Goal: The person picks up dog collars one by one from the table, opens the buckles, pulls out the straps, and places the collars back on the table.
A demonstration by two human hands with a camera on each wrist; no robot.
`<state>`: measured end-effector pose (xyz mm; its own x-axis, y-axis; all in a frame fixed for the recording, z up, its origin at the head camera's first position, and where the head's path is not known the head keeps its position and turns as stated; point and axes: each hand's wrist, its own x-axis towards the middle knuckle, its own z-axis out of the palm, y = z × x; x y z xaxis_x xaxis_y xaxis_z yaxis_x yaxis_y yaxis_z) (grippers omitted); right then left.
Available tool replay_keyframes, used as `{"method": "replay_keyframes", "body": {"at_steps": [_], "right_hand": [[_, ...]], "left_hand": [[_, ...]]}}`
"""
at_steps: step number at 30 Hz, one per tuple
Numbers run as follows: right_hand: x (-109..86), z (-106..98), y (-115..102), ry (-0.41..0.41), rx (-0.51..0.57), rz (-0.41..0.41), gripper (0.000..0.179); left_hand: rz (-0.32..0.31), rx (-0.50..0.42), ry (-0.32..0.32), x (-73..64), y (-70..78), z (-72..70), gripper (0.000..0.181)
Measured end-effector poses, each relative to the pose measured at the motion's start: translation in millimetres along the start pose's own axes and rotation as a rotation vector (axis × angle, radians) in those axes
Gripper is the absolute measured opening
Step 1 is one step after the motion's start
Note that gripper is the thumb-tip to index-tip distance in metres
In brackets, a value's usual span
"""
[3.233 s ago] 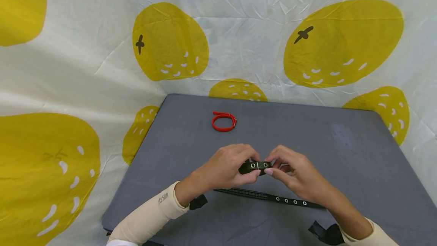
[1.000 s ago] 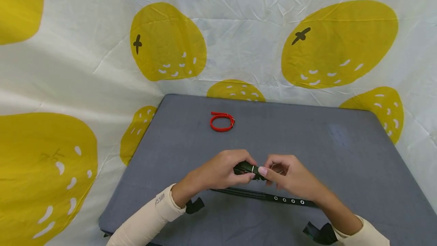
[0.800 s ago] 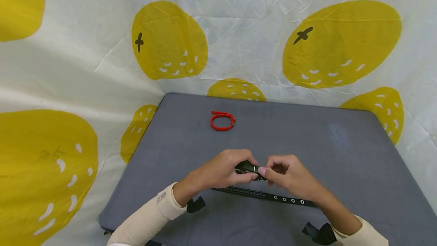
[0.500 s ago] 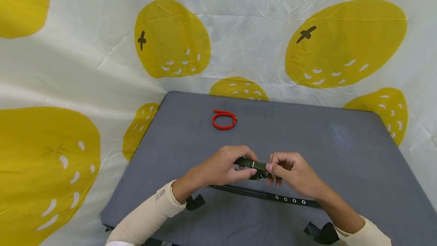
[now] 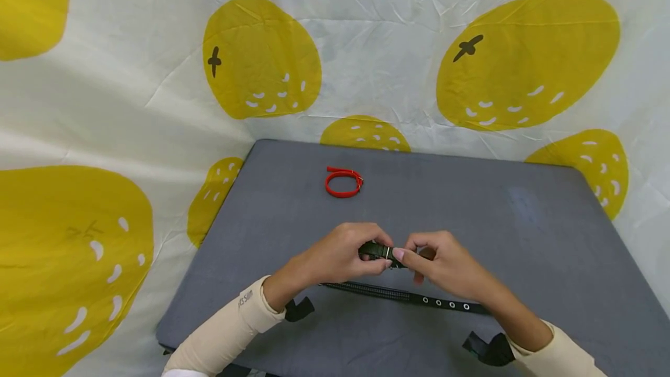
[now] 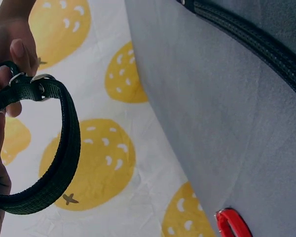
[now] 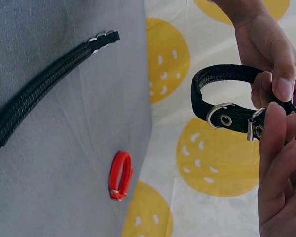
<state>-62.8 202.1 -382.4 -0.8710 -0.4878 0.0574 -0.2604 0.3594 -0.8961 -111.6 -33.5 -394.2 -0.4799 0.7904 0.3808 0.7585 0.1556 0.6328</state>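
Both hands hold a dark green dog collar (image 5: 374, 250) above the table. My left hand (image 5: 340, 255) grips its looped band with thumb below and fingers above. Close to the metal buckle (image 7: 251, 126), my right hand (image 5: 445, 260) pinches the strap, its thumb on top. In the right wrist view, the strap runs through the buckle, and a D-ring and eyelet show beside it. From the left wrist view the band (image 6: 71, 148) forms a wide loop. Fingers hide the strap's end. A longer black collar (image 5: 377, 292) with eyelets lies on the table just nearer than the hands.
A red collar (image 5: 342, 195), buckled into a ring, lies farther back on the grey table (image 5: 445, 196). White cloth with yellow fruit shapes (image 5: 262, 57) hangs behind and to the left. Dark straps (image 5: 489, 351) hang from the wrists.
Eyelets faced the head camera at first; the collar has since turned to show ribbed webbing. Over the last half second my right thumb has moved left, nearer the buckle.
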Motion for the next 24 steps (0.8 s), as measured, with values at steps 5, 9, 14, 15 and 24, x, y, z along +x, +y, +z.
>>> {"method": "replay_keyframes", "body": {"at_steps": [5, 9, 14, 15, 24], "right_hand": [[-0.7, -0.6, 4.2, -0.022, 0.056, -0.079, 0.026], [0.1, -1.5, 4.5, -0.027, 0.093, -0.132, 0.029], [0.4, -1.7, 2.2, -0.016, 0.095, -0.164, 0.03], [0.4, -1.6, 2.1, -0.014, 0.093, -0.169, 0.03], [-1.4, 0.3, 8.2, 0.029, 0.105, -0.219, 0.029]], "left_hand": [[0.021, -0.004, 0.0, 1.3, 0.5, 0.4, 0.017], [0.016, -0.047, 0.011, 1.2, 0.8, -0.5, 0.016], [-0.01, -0.08, 0.02, 1.0, 2.2, -3.0, 0.016], [-0.014, -0.081, 0.019, 0.9, 2.3, -3.2, 0.016], [-0.045, -0.083, 0.044, -1.4, 1.5, -2.8, 0.017]]}}
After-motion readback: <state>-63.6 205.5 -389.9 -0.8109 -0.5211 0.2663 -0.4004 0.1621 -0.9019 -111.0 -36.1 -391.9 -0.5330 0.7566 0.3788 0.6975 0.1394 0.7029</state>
